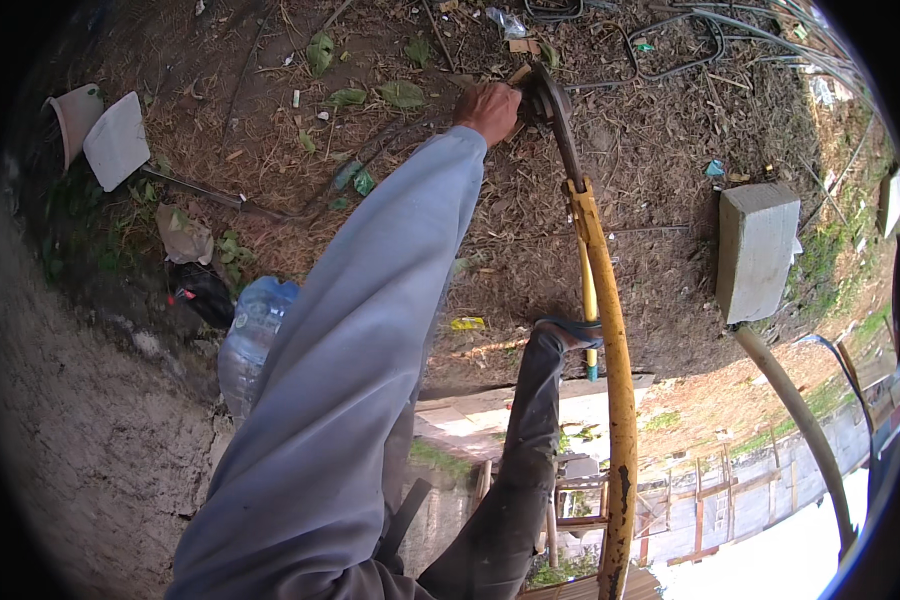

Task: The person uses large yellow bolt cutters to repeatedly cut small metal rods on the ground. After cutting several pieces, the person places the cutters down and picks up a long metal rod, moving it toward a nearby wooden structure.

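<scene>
My left hand (490, 110) is closed beside the jaws of a long-handled bolt cutter, knuckles up, at the end of a blue-grey sleeve (360, 300). What its fingers hold is hidden; a small tan piece shows beside them. The cutter's dark metal head (550, 100) lies at the ground. One worn yellow handle (618, 400) rises toward the lower edge, where its end passes out of sight. The other, a thinner-looking yellow handle (587, 270), lies low with a green tip. My sandalled foot (570, 335) is at that lower handle. My right hand is out of view.
Thin metal rods and bent loops (670, 50) lie at the top right. A grey block (758, 250) sits at right near a curved pole (800, 410). At left are a clear plastic bottle (255, 330), a white square pan-like thing (116, 142) and a rough wall (80, 400).
</scene>
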Action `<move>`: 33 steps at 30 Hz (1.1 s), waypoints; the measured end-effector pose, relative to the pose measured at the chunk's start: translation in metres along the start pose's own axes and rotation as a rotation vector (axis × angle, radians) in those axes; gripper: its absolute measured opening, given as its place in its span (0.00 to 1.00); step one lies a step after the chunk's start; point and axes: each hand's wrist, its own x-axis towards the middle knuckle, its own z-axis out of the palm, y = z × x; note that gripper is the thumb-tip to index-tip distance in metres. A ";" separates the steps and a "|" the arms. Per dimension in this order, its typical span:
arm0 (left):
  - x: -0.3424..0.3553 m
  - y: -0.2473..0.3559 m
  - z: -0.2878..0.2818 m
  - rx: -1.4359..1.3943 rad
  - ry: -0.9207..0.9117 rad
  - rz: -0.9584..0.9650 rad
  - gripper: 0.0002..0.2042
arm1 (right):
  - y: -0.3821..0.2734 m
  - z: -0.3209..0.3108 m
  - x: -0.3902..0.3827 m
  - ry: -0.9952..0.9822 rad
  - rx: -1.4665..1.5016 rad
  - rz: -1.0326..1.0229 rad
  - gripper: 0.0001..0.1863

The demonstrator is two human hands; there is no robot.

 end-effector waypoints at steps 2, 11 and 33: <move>-0.004 0.003 -0.004 0.001 0.022 0.006 0.17 | 0.011 0.009 0.011 0.022 0.009 -0.048 0.28; -0.007 0.004 -0.007 -0.002 0.041 -0.024 0.18 | -0.022 0.015 0.058 0.125 -0.113 0.053 0.35; -0.236 0.347 -0.017 -1.472 0.053 -0.913 0.24 | -0.005 0.011 0.169 0.256 0.246 -0.470 0.20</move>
